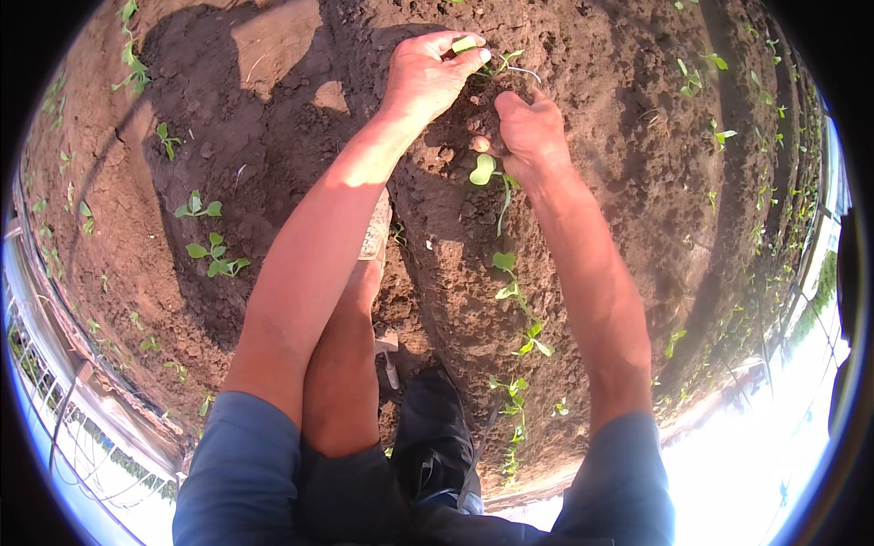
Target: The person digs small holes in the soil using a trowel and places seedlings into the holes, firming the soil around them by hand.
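Observation:
Between the thumb and fingers of my left hand (427, 75) is a small light-green object (464, 45), too small to name surely. Below its fingertips stands a small green seedling (506, 60), with a thin pale strand (526, 71) arching to the right. My right hand (534, 130) rests at the brown soil with its fingers bent near the strand's end; whether it grips anything is hidden. Beside it lie a small round pinkish lump (480, 144) and a seedling with a broad round leaf (483, 169).
A row of seedlings (525, 310) runs down from my right hand. More young plants (217, 256) grow on the left. A small hand tool (390, 362) lies by my leg. Wire fencing (61, 416) borders the soil at lower left.

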`<state>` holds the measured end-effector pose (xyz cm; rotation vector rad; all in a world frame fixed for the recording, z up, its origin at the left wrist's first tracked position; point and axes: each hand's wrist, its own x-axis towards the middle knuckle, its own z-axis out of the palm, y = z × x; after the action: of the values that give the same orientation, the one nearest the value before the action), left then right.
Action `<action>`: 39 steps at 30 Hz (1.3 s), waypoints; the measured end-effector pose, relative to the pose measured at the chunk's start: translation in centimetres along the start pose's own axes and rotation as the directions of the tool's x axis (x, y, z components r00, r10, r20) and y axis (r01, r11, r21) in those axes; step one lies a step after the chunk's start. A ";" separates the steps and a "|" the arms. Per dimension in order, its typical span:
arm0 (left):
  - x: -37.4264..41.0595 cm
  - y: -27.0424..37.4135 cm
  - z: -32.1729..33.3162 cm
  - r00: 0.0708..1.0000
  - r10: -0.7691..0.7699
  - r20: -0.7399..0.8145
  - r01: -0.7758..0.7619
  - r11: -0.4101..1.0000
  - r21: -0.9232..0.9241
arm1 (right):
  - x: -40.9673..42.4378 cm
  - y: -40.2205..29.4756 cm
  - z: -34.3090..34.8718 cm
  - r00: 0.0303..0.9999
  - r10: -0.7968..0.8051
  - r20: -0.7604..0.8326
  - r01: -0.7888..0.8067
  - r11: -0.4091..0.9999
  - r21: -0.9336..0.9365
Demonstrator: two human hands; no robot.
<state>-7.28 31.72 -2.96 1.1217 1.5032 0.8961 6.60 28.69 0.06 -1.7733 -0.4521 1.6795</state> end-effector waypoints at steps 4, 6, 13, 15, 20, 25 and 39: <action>0.3 -0.9 0.2 1.000 0.026 -0.010 -0.027 0.997 -0.069 | -1.0 0.1 -0.2 0.996 0.007 0.091 -0.008 1.000 0.015; 0.5 -1.2 0.3 0.999 0.031 -0.011 -0.032 0.995 -0.095 | -0.8 0.2 -0.3 0.976 0.009 0.216 -0.004 1.000 -0.020; 0.3 -0.8 0.2 1.000 0.031 -0.002 -0.031 0.995 -0.091 | -1.0 0.4 0.1 0.976 -0.072 0.207 0.116 0.972 -0.207; 0.3 -0.9 0.1 0.999 0.039 -0.001 -0.039 0.996 -0.085 | -1.6 -0.5 0.5 0.982 -0.041 0.184 0.087 0.965 -0.248; 0.3 -1.2 0.2 0.999 0.040 0.003 -0.039 0.994 -0.097 | -1.2 -0.8 -0.4 0.994 -0.095 0.055 0.110 0.897 -0.429; 0.2 -1.5 0.0 0.998 0.053 0.016 -0.052 0.995 -0.088 | 0.1 -2.0 -2.9 0.956 -0.245 0.162 0.289 0.684 -0.670; -0.1 -1.4 -0.6 0.996 0.084 0.034 -0.078 0.984 -0.160 | 0.0 -3.3 -0.9 0.918 -0.378 0.117 0.271 0.386 -0.882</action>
<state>-8.14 31.25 -4.16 1.0840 1.3361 1.0244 8.04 30.94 2.17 -2.2146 -1.7955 1.0484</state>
